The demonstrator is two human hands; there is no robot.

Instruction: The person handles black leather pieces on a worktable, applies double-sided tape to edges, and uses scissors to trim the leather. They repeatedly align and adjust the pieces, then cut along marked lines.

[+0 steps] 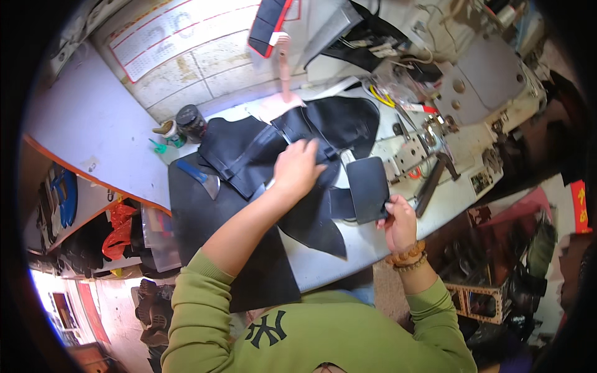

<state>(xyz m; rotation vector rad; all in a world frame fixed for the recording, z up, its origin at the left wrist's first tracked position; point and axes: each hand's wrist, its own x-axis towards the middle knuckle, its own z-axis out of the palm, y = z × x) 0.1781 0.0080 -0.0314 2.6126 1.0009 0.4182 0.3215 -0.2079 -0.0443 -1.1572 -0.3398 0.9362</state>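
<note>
Left of the sewing machine (479, 81), far along the white table (93, 124), a small dark jar (191, 123) stands by the wall with a green scrap (158, 147) just beside it. Moving toward the machine, a big black mat (205, 230) hangs over the table's near edge, and a blue-handled blade (200, 177) lies on its upper corner. Next comes the heap of black leather pieces (261, 149), spread out between the mat and the machine's base. Your left hand (297, 169) is flat on top of that heap, fingers together and pressing down on the leather, palm covering the strap-like seams; whether anything is pinched beneath it, you can't tell from this angle. Closer to the machine, your right hand (398, 222) pinches the lower edge of a rounded black leather panel (368, 188), thumb and fingers closed on it, the panel standing up off the table just beside the heap. Beaded bracelets (407, 257) ring that wrist. Right at the machine's foot, yellow-handled scissors (380, 95) lie near the metal plate (407, 155), well apart from both hands.
</note>
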